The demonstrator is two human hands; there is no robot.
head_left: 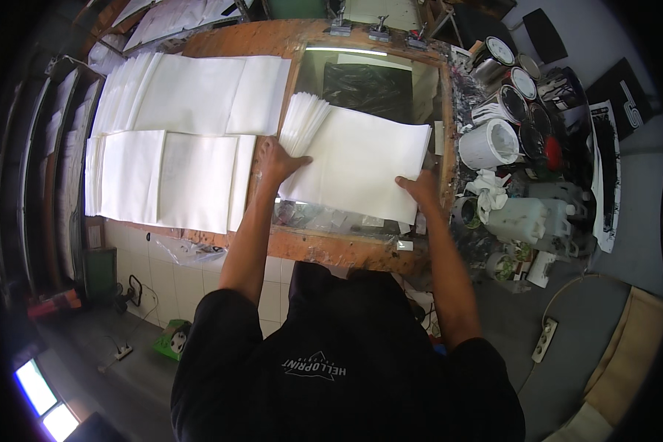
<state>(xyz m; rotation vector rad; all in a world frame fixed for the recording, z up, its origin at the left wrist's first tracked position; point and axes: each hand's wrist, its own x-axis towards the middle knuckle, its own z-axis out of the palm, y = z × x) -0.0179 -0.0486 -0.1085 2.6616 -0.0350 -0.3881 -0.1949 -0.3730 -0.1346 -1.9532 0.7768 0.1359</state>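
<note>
Fingers (300,161) of my remote left hand (275,160) grasp the white sheets (361,158) at their nine o'clock edge; my right hand (422,189) pinches them at four. They're over the glass panel (424,90) in the tabletop (331,247); I see more stacks (199,169) toward nine, a bucket (488,145) toward three.

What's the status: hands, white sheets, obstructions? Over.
Left hand, right hand at opposite edges, thumbs on top. White sheet stack, upper-left fanned. Black sheet beyond, not blocking hands.

On my feed, right of the right fingers (407,184), I see a white bucket (486,147); open cans (505,104) beyond; lower right, a translucent jug (518,221).
</note>
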